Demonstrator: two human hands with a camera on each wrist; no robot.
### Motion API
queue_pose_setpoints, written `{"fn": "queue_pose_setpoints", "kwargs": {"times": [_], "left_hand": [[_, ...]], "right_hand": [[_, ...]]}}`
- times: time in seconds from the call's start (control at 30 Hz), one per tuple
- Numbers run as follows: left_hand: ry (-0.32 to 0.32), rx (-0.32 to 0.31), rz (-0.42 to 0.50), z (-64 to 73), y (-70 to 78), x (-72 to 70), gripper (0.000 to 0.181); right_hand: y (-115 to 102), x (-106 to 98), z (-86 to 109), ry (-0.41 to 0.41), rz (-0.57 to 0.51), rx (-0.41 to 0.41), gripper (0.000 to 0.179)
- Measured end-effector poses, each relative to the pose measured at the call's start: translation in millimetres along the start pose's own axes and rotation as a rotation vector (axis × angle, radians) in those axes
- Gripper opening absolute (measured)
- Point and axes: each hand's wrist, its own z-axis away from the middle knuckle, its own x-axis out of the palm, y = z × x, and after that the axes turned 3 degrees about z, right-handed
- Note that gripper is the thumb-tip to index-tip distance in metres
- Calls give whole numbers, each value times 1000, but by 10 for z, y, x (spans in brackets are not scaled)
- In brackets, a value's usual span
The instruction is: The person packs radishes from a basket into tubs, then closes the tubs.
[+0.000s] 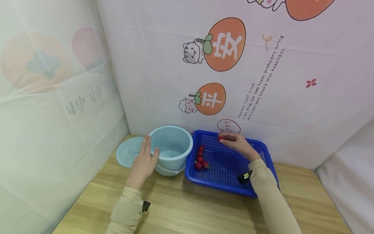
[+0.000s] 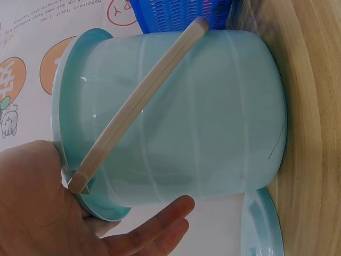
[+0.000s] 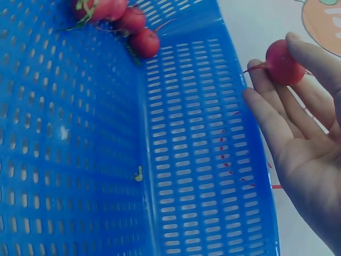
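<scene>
My right hand [image 1: 240,145] pinches a red radish [image 3: 283,64] between thumb and fingers, at the far rim of a blue slotted basket [image 1: 216,186]. A thin root sticks out of that radish. Several more radishes [image 1: 200,159] lie in a row along the basket's left end. To the basket's left stands a light blue bucket [image 2: 176,117], upright, with a pale handle [image 2: 139,104] slanting across its side. Fingers extended, my left hand [image 1: 143,164] is at the bucket's left rim; in the left wrist view its thumb is partly hidden there.
A round light blue lid [image 1: 126,152] lies left of the bucket, partly behind my left hand. Printed white cloth [image 1: 163,81] hangs behind the wooden table [image 1: 175,211] and along both sides. A small yellowish scrap [image 3: 139,174] lies in the basket.
</scene>
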Motion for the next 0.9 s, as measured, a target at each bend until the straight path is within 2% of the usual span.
{"fn": "queue_pose_setpoints", "kwargs": {"times": [0.13,0.27,0.4,0.53,0.6,0.9], "left_hand": [[-14,-14,-4,3,-11,0,75],[-7,-14,1,1,-3,12,75],[-1,-11,7,15,10,42,75],[14,-8,21,43,24,61,74],[21,-7,22,50,32,59,74],[15,-7,12,34,32,20,73]], "right_hand": [[-8,-27,27,-10,-42,-13,46],[-29,-105,63,-29,-140,-7,50],[-49,-228,138,-50,-317,-29,47],[-55,-356,218,-73,-502,-88,36],[-48,-414,251,-79,-556,-131,34],[-56,-525,355,-70,-699,-207,38]]}}
